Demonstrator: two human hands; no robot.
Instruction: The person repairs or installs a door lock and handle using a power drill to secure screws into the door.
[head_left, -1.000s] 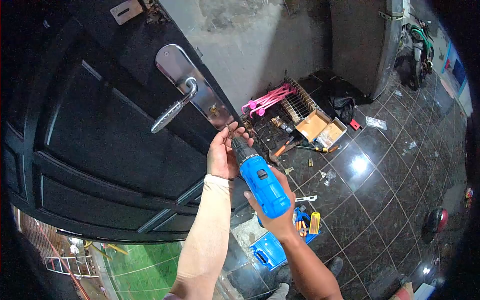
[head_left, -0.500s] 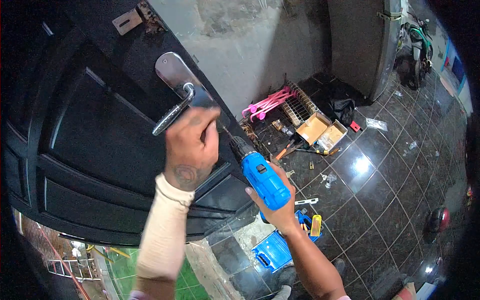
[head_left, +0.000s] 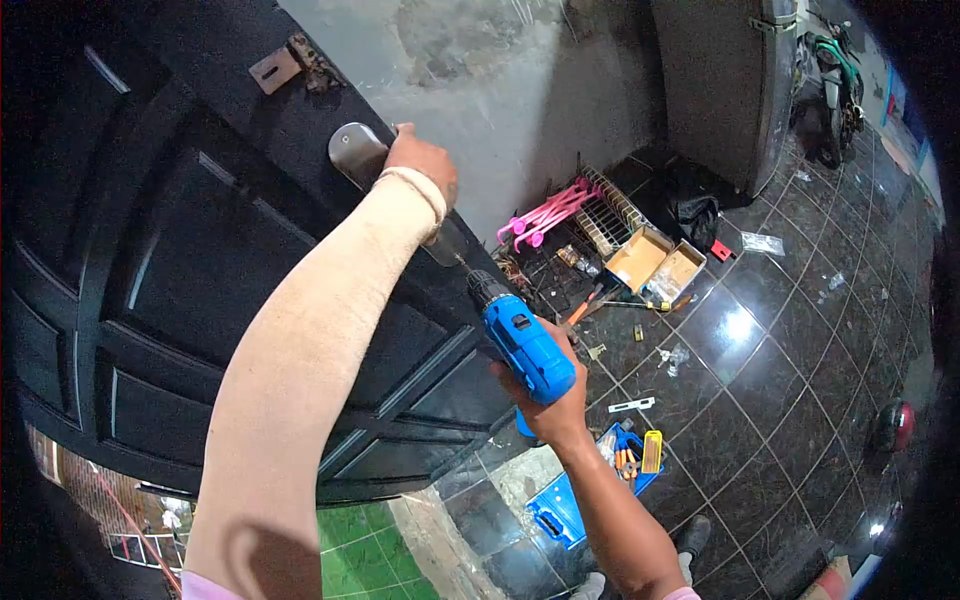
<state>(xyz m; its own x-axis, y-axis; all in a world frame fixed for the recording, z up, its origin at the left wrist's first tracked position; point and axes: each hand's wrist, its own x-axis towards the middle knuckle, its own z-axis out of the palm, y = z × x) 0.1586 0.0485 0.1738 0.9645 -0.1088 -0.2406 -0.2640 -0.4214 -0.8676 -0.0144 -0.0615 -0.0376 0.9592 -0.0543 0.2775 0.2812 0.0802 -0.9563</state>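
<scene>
Nearest, a beige sleeve (head_left: 320,330) crosses the black panelled door (head_left: 190,260). The right hand (head_left: 548,412) is clenched around the grip of a smooth blue plastic drill (head_left: 525,345), whose dark chuck points up-left, its bit touching the lower end of the shiny metal plate (head_left: 447,245) near the door's free edge. Further up, the left hand (head_left: 425,165) rests on that plate with knuckles bent; whether it grips anything cannot be told. Below lies an open blue tool case (head_left: 555,510). Glossy dark tiles (head_left: 790,380) leave open floor to the right. Beyond, a cardboard box (head_left: 652,262) and pink hangers (head_left: 545,210) crowd the rough grey wall (head_left: 520,90).
</scene>
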